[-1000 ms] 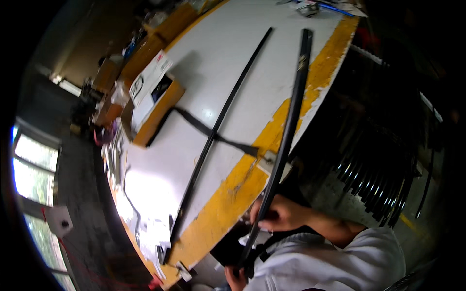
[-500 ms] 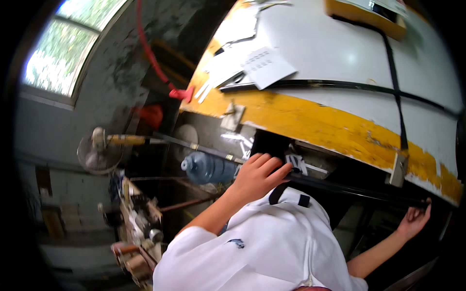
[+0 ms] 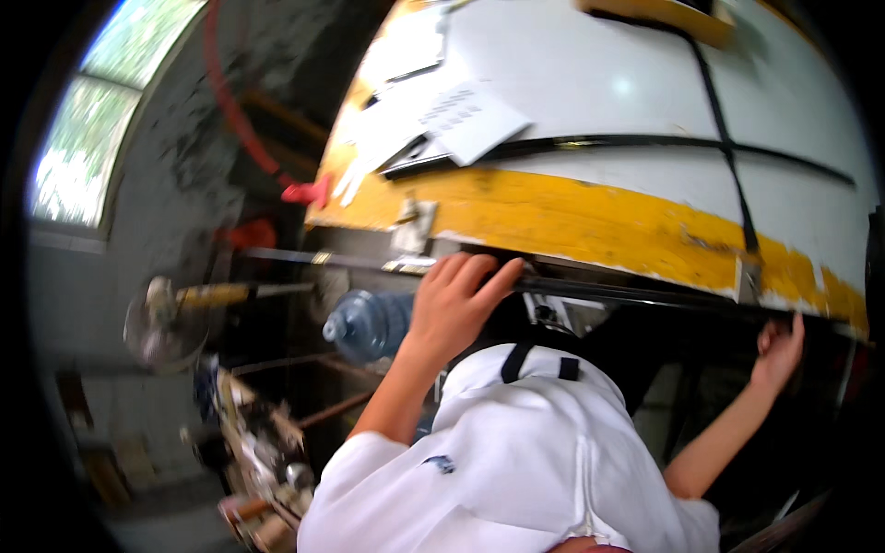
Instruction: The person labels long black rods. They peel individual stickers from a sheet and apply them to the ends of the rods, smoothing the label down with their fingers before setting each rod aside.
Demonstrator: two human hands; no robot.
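Observation:
A long, narrow, glossy black bar runs sideways just below the front edge of the worktable. Over its left part lies my left hand, fingers bent around it. The bar carries on past that hand to the left, showing shiny patches. Near its right end is my right hand, fingers curled and the index finger raised against the bar. How firmly this hand grips is partly hidden. On the tabletop rests another long black strip, partly under a printed paper sheet.
Metal clamps sit on the table's yellow front border. A black strap crosses the tabletop. Left of me are a blue water bottle, a fan, a red hose and a cluttered bench.
Both hands have brought the black bar up closer to the table's front edge. My view has shifted, so the table sits further left and higher in it.

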